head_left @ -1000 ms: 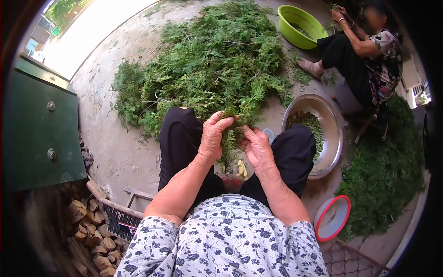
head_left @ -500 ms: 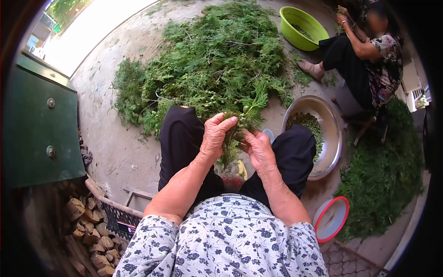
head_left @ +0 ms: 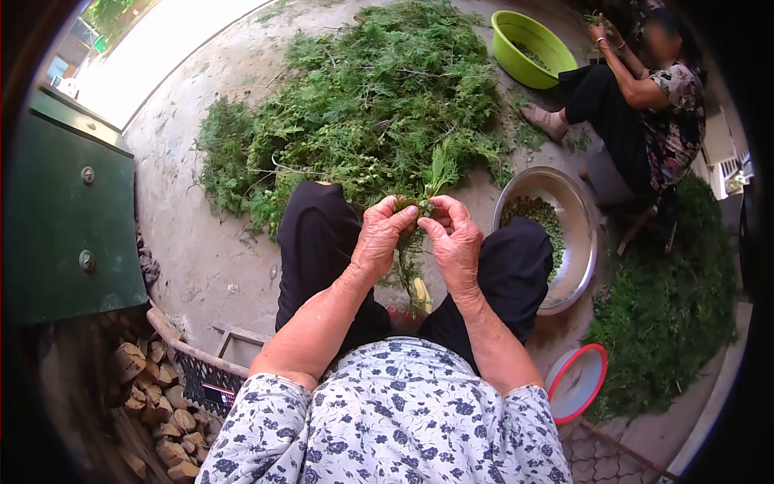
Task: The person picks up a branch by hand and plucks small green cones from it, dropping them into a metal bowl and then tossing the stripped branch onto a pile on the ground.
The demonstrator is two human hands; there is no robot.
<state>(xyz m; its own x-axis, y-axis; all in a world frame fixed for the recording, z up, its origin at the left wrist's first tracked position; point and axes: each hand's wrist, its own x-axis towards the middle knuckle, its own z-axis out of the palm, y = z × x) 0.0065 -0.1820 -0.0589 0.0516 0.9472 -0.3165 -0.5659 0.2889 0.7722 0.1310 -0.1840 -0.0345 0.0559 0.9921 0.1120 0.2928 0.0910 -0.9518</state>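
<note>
Between my knees my left hand (head_left: 385,234) pinches a green cypress-like sprig (head_left: 409,256), whose leafy end hangs down below the fingers. My right hand (head_left: 453,242) is closed at the upper part of the same sprig, thumb and forefinger together near small green cones (head_left: 425,206). A lighter frond sticks up above the fingertips. Just beyond my knees lies a large heap of green branches (head_left: 379,105). To the right of my right knee stands a steel basin (head_left: 582,242) holding many small green cones (head_left: 542,219).
A co-worker (head_left: 645,97) sits at the upper right beside a lime-green tub (head_left: 501,50). More branches (head_left: 661,298) lie at right, near a red-rimmed bowl (head_left: 598,379). At left are a dark green cabinet (head_left: 64,218), split firewood (head_left: 165,403) and a black crate (head_left: 201,379).
My right hand has moved up along the sprig, its fingertips now close to those of my left hand. The left hand stays nearly in place. The co-worker's hands have shifted slightly.
</note>
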